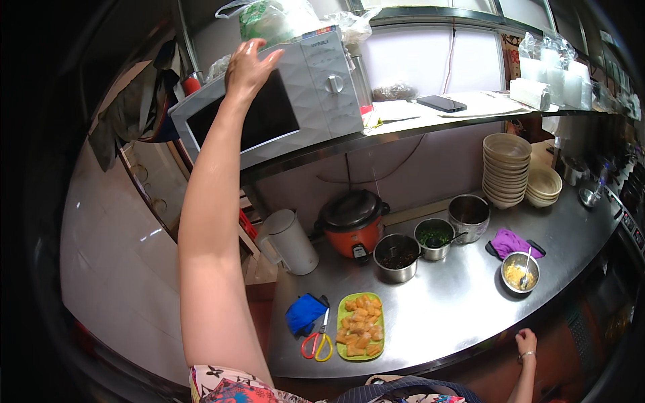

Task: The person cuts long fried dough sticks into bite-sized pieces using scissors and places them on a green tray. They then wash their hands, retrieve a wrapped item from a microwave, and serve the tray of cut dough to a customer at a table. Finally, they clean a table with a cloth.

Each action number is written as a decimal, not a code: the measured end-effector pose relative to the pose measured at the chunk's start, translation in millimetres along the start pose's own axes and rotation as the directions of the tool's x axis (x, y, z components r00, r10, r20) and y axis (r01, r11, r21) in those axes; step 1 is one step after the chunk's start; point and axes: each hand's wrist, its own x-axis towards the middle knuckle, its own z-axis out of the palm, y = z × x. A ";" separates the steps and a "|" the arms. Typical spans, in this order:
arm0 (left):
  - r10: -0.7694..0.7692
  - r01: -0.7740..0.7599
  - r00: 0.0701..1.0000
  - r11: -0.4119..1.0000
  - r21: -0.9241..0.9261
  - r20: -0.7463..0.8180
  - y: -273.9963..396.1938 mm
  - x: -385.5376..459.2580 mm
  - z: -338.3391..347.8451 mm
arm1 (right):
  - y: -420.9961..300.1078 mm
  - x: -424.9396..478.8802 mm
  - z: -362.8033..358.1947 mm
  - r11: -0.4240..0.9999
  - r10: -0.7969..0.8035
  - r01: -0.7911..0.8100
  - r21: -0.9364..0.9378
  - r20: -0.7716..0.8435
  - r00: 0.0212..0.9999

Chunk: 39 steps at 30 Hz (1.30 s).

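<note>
My left hand [250,65] is raised to the top edge of a white microwave oven [322,101] on the shelf, thumb and fingers apart, near a clear plastic bag [282,20] lying on top. Whether it touches the bag cannot be told. At the lower right, past the counter's front edge, hangs my right hand [526,341], fingers curled; whether anything is in it does not show. On the steel counter below stand a green tray [360,355] of orange-brown food pieces [359,322], scissors [321,335] with red and yellow handles, and a blue cloth item [306,313].
Along the counter's back are a pitcher [291,242], an orange rice cooker [352,224], steel pots [396,267] and stacked bowls [506,171]. A steel bowl [520,272] sits by a purple cloth item [511,244]. The shelf [484,117] overhangs them, holding a phone [441,104].
</note>
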 end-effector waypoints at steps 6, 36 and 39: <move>-0.367 0.324 0.875 0.929 0.180 0.317 46.1 26.0 35.7 | 65.6 -15.9 -37.5 0.978 0.180 -0.179 -0.106 -0.002 0.984; -0.481 0.474 0.876 0.871 -0.127 -0.030 -85.2 -91.4 -333.8 | -587.2 72.2 6.8 0.272 -0.957 0.846 0.459 0.035 0.289; -0.507 0.506 0.861 0.862 -0.036 -0.041 -76.3 -124.9 -335.8 | -699.5 65.4 35.3 0.111 -0.986 0.912 0.395 -0.068 0.149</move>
